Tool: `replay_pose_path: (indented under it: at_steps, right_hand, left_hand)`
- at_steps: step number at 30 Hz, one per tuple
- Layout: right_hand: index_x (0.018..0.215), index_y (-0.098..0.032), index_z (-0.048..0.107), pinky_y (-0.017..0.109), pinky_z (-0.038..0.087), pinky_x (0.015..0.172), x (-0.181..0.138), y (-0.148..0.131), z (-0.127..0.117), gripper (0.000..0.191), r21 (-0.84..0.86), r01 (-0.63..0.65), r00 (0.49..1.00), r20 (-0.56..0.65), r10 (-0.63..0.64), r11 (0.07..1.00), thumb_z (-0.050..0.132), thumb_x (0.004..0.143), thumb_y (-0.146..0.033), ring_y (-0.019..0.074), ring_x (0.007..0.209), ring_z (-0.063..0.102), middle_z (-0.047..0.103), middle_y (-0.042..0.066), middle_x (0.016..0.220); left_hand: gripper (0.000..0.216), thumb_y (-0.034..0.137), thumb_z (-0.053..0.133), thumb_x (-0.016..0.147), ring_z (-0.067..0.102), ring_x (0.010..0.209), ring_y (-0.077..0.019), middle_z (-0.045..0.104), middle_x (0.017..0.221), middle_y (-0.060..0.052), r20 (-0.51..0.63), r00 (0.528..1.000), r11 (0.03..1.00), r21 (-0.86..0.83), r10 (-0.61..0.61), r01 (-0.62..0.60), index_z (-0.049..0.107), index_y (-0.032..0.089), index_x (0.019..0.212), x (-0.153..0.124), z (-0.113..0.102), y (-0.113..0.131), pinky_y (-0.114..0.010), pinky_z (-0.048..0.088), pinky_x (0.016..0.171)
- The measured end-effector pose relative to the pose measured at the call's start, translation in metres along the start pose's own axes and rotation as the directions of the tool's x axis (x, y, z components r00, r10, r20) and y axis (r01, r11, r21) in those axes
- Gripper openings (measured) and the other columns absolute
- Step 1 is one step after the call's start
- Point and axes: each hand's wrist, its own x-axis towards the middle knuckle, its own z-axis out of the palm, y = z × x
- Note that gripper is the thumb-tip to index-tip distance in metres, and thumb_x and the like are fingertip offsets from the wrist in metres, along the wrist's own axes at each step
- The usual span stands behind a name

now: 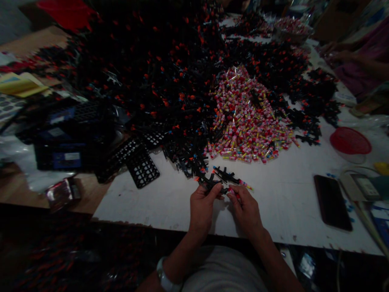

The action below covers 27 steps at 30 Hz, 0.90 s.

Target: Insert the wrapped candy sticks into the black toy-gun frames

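My left hand (201, 209) is closed on a small black toy gun (209, 181) with an orange tip, near the table's front edge. Close beside it, my right hand (246, 207) pinches a small pink-and-red wrapped tube (231, 190) against the rear end of that gun. Just beyond my fingers lies a second black toy gun (226, 175) with a blue tip, and a pink-and-yellow tube (246, 185) sits at its rear end. Behind them is a heap of pink, red and yellow wrapped tubes (243, 125). My fingers partly hide the held pieces.
A large pile of black toy guns (170, 81) with orange tips covers the back. Black perforated trays (142, 168) lie at left. At right are a phone (332, 202) and a red basket (350, 140). Another person's arm (358, 59) reaches in at far right.
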Motion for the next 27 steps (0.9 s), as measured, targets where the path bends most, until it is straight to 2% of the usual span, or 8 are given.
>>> replay_pose_path:
  at_steps: [4, 7, 11, 15, 20, 22, 24, 27]
  right_hand:
    - [0.094, -0.021, 0.062, 0.025, 0.050, 0.069, 0.007, -0.002, -0.011, 0.019, 0.051, -0.072, 0.989, 0.135, 0.064, 0.996, 0.047, 0.091, -0.033, 0.0145, 0.078, 0.062, 0.067, 0.002, 0.085]
    - [0.093, -0.021, 0.061, 0.023, 0.049, 0.067, 0.009, -0.004, -0.014, 0.018, 0.044, -0.045, 0.977, 0.210, 0.034, 0.998, 0.047, 0.091, -0.033, 0.0133, 0.073, 0.061, 0.067, 0.000, 0.082]
    - [0.101, -0.017, 0.058, 0.027, 0.050, 0.070, 0.002, -0.003, -0.004, 0.024, -0.151, 0.084, 0.990, 0.125, -0.065, 0.985, 0.042, 0.094, -0.034, 0.0170, 0.080, 0.062, 0.066, 0.006, 0.088]
    - [0.097, -0.015, 0.059, 0.028, 0.049, 0.060, -0.006, 0.002, 0.011, 0.030, -0.386, 0.186, 0.983, 0.076, -0.170, 0.903, 0.038, 0.095, -0.035, 0.0190, 0.072, 0.062, 0.066, 0.009, 0.081]
    - [0.095, -0.016, 0.061, 0.028, 0.050, 0.060, -0.006, 0.011, 0.000, 0.028, -0.404, 0.227, 0.974, 0.107, -0.200, 0.886, 0.038, 0.096, -0.033, 0.0177, 0.071, 0.063, 0.067, 0.008, 0.081]
    - [0.104, -0.017, 0.061, 0.031, 0.053, 0.069, -0.002, 0.018, -0.018, 0.028, -0.385, 0.227, 0.974, 0.084, -0.211, 0.895, 0.042, 0.095, -0.034, 0.0190, 0.080, 0.063, 0.067, 0.009, 0.090]
    - [0.113, -0.018, 0.060, 0.039, 0.052, 0.079, 0.007, 0.026, -0.037, 0.031, -0.432, 0.197, 0.976, 0.001, -0.218, 0.880, 0.046, 0.092, -0.036, 0.0226, 0.091, 0.060, 0.065, 0.011, 0.099]
    - [0.115, -0.020, 0.061, 0.048, 0.047, 0.087, 0.031, 0.035, -0.050, 0.031, -0.521, 0.127, 0.965, -0.132, -0.227, 0.844, 0.048, 0.090, -0.033, 0.0260, 0.100, 0.054, 0.060, 0.012, 0.105]
  left_hand:
    - [0.022, 0.033, 0.074, 0.066, 0.058, 0.057, -0.0113, 0.069, 0.069, -0.002, 0.065, 0.998, 1.000, -0.021, 0.006, -0.005, 0.068, 0.014, 0.075, 0.002, -0.002, -0.001, -0.025, 0.048, 0.059]
    - [0.021, 0.032, 0.073, 0.067, 0.058, 0.057, -0.0107, 0.069, 0.070, -0.002, 0.070, 0.998, 0.999, -0.053, 0.008, -0.004, 0.067, 0.014, 0.075, 0.002, -0.002, -0.002, -0.024, 0.048, 0.059]
    - [0.023, 0.035, 0.074, 0.067, 0.058, 0.058, -0.0102, 0.068, 0.069, -0.002, 0.012, 0.998, 0.995, -0.082, -0.055, 0.056, 0.066, 0.014, 0.074, 0.001, 0.001, -0.005, -0.023, 0.046, 0.060]
    - [0.025, 0.037, 0.074, 0.067, 0.057, 0.062, -0.0104, 0.068, 0.068, -0.002, 0.000, 0.996, 0.993, -0.080, -0.084, 0.083, 0.067, 0.013, 0.072, 0.001, 0.004, -0.008, -0.023, 0.045, 0.066]
    - [0.029, 0.043, 0.067, 0.073, 0.059, 0.070, -0.0150, 0.068, 0.074, -0.003, 0.147, 0.986, 0.992, 0.111, -0.076, 0.060, 0.067, 0.015, 0.078, 0.002, 0.000, 0.000, -0.027, 0.046, 0.070]
    - [0.031, 0.045, 0.059, 0.079, 0.059, 0.078, -0.0174, 0.068, 0.084, -0.005, 0.171, 0.985, 0.959, 0.275, 0.021, -0.068, 0.067, 0.017, 0.089, 0.006, -0.009, 0.007, -0.028, 0.046, 0.074]
    - [0.032, 0.044, 0.054, 0.082, 0.058, 0.086, -0.0192, 0.064, 0.095, -0.007, 0.083, 0.969, 0.840, 0.483, 0.235, -0.245, 0.063, 0.019, 0.101, 0.014, -0.021, 0.014, -0.031, 0.046, 0.079]
    - [0.033, 0.040, 0.055, 0.083, 0.053, 0.097, -0.0246, 0.058, 0.102, -0.011, -0.007, 0.844, 0.537, 0.775, 0.536, -0.335, 0.058, 0.016, 0.106, 0.034, -0.033, 0.018, -0.040, 0.043, 0.090]
